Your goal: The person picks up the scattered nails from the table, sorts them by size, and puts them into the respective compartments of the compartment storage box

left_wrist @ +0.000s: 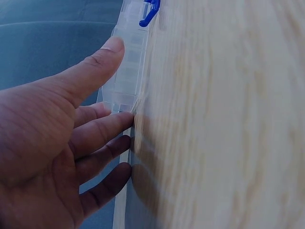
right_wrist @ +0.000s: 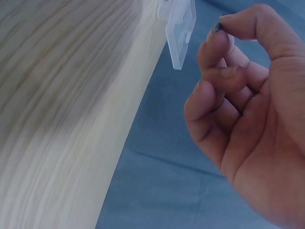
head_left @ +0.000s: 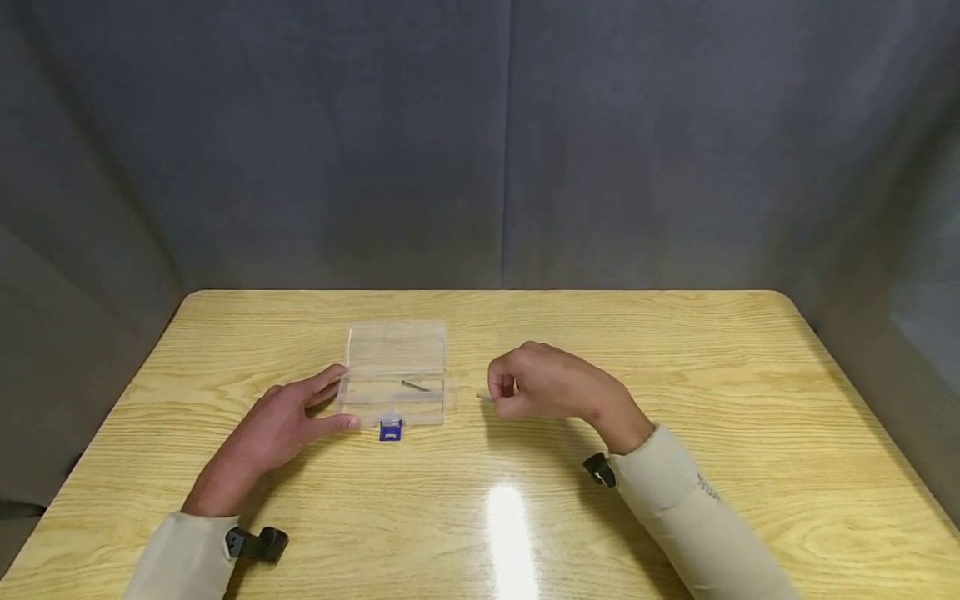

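Note:
A clear plastic box (head_left: pixel 431 414) stands on the table with its lid (head_left: pixel 397 346) laid back and a blue latch (head_left: pixel 390 431) at its front. My left hand (head_left: pixel 288 421) holds the box's left end, thumb at the front corner and fingers at the back and side. Inside lies a thin grey nail (head_left: pixel 416 387). To the right of the box, my right hand (head_left: pixel 551 383) pinches another nail (head_left: pixel 483 397) between thumb and index finger, its end pointing toward the box. In the right wrist view only a dark tip of this nail (right_wrist: pixel 218 27) shows.
The wood-grain table (head_left: pixel 675 350) stretches out on all sides of the box. Grey curtains (head_left: pixel 637 150) hang behind it and at both sides. Black wrist cameras sit by both cuffs, and a bright reflection lies on the tabletop near the front.

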{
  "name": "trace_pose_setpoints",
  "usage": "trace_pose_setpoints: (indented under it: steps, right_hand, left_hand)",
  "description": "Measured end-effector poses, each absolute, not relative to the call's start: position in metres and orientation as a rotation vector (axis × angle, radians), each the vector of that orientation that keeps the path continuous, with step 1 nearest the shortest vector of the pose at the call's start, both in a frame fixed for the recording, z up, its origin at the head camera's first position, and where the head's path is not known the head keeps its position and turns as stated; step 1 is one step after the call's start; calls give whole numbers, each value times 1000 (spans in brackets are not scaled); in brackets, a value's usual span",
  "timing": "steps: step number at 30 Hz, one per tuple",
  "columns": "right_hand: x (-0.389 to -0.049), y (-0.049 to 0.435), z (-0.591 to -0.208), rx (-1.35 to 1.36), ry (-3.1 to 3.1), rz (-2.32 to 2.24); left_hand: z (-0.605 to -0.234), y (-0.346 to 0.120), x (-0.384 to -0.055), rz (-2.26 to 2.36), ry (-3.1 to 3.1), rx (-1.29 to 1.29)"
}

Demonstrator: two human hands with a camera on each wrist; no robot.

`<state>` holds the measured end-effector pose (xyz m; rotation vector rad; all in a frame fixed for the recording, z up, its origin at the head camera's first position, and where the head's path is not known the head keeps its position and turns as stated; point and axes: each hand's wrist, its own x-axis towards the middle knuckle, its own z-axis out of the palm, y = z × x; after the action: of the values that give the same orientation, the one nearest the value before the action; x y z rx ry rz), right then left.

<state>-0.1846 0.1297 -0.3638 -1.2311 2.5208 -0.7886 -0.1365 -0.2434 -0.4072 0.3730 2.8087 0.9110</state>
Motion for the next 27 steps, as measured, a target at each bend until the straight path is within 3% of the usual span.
trace_pose_setpoints:
  steps: [27]
  right_hand:
    - [-196,66,-364,-1303,2570,-573]
  left_hand:
    - [-408,-245,-135,960,2795,368]
